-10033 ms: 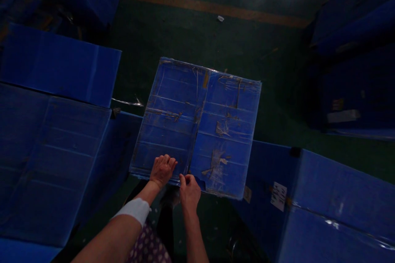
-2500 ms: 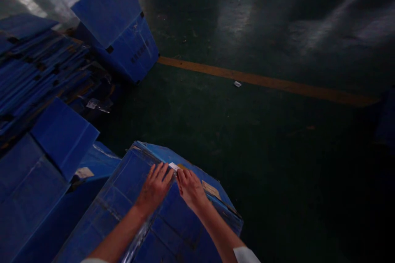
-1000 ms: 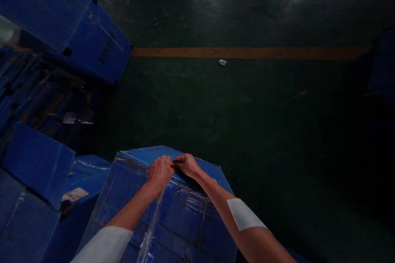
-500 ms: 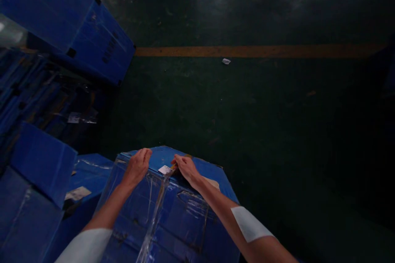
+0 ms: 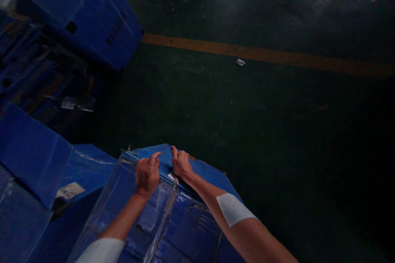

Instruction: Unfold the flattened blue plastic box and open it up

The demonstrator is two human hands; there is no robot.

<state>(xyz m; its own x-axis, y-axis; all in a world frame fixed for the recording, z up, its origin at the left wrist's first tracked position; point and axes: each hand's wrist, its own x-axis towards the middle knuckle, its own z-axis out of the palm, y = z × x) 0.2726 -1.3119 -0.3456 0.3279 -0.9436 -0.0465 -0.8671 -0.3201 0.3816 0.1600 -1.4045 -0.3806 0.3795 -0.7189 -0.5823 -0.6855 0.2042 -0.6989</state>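
Note:
A large blue corrugated box [image 5: 191, 213] stands in front of me, clear tape and a seam running along its near panel. My right hand [image 5: 181, 164] is closed at the box's upper edge, thumb up, fingers curled round the blue flap [image 5: 163, 154]. Just left of it, my left hand [image 5: 147, 174] lies over the same edge, index finger stretched toward the right hand and the other fingers loosely bent. A small white label [image 5: 172, 176] shows partly below the right hand, beside a dark gap under the flap.
More blue boxes [image 5: 33, 152] crowd the left side, one bearing a pale label [image 5: 70, 190]. Flattened blue sheets [image 5: 33, 65] are stacked behind them, and a tall blue box [image 5: 105, 20] stands farther back. A yellow line [image 5: 271, 54] crosses the dark green floor near a white scrap [image 5: 240, 62].
My right hand has gone from a pinch near the label to a closed grip on the flap. My left hand has moved right and down onto the edge. The view has turned slightly.

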